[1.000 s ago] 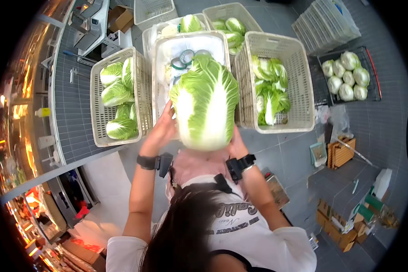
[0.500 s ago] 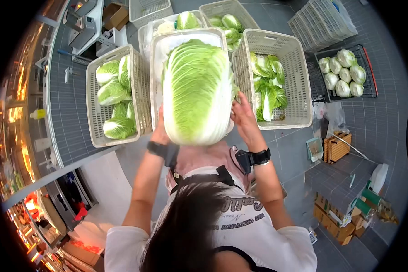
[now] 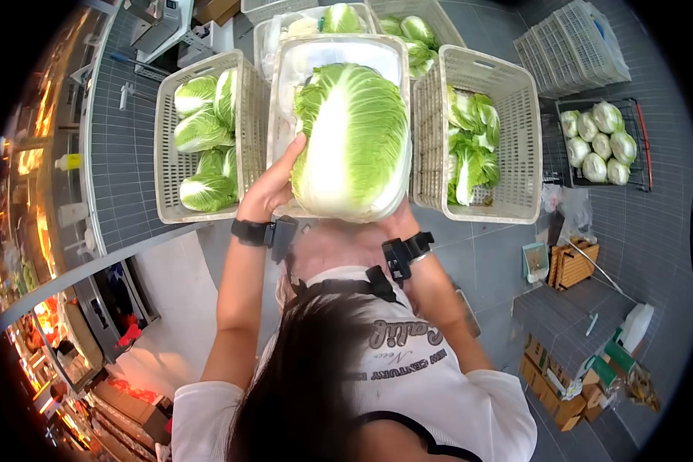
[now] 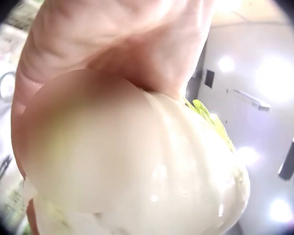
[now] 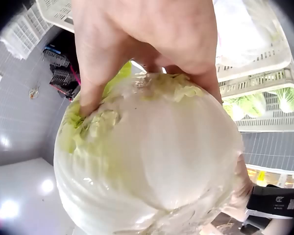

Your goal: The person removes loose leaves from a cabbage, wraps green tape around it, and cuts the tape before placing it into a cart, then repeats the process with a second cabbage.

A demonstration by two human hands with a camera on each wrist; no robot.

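A large napa cabbage [image 3: 350, 142], green-leaved with white ribs, is held above the front of the middle crate [image 3: 275, 92], its white base toward the body. My left hand [image 3: 273, 185] grips its left side, thumb up along the leaves. My right hand [image 3: 400, 219] holds it low at the right near the base, fingers mostly hidden beneath in the head view. In the right wrist view, the right fingers [image 5: 90, 95] curl over pale, ragged leaf edges of the cabbage [image 5: 166, 132]. Close to the left wrist camera, its pale surface [image 4: 186, 161] is partly blurred.
A crate [image 3: 250, 115] of napa cabbages stands left; another crate [image 3: 515, 131] with loose green leaves stands right. More crates with cabbages lie behind the plastic-lined middle one. At far right are a black basket of trimmed cabbages [image 3: 595, 142] and stacked white crates [image 3: 573, 46].
The cabbage has turned in my hands, showing a different side. My right hand let go at its right side and moved in under the base; the left thumb now lies along the leaves.
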